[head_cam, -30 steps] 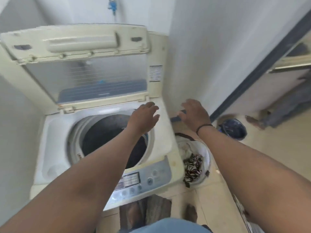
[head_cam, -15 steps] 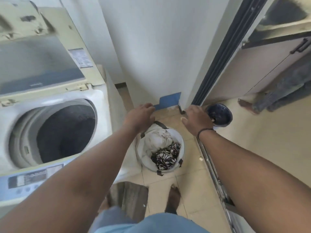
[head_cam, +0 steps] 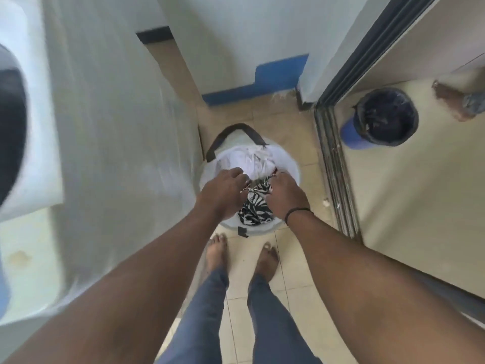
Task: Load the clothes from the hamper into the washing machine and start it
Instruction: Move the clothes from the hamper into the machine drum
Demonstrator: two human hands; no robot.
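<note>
Head view, looking straight down. The hamper (head_cam: 290,168), a round white fabric tub with a dark strap handle (head_cam: 237,130) arched over its far rim, stands on the tiled floor (head_cam: 296,130) just right of the washing machine (head_cam: 110,143), whose white side wall fills the left of the frame; part of its top and dark drum opening shows at the far left edge, blurred. Inside the hamper I see a white garment (head_cam: 256,162) on the far side and a black-and-white patterned garment (head_cam: 256,212) on the near side. My left hand (head_cam: 223,191) reaches into the hamper from the left, fingers curled down into the clothes where the two garments meet; it appears to grip fabric, though which piece I cannot tell. My right hand (head_cam: 284,195), with a dark band (head_cam: 298,211) at the wrist, is curled likewise onto the top edge of the patterned garment. The two hands lie close together, nearly touching. My bare feet (head_cam: 216,254) stand on the floor just near of the hamper, legs in blue trousers. To the right, beyond a sliding-door track (head_cam: 334,164), stands a blue bin (head_cam: 384,116) lined with a dark bag.
</note>
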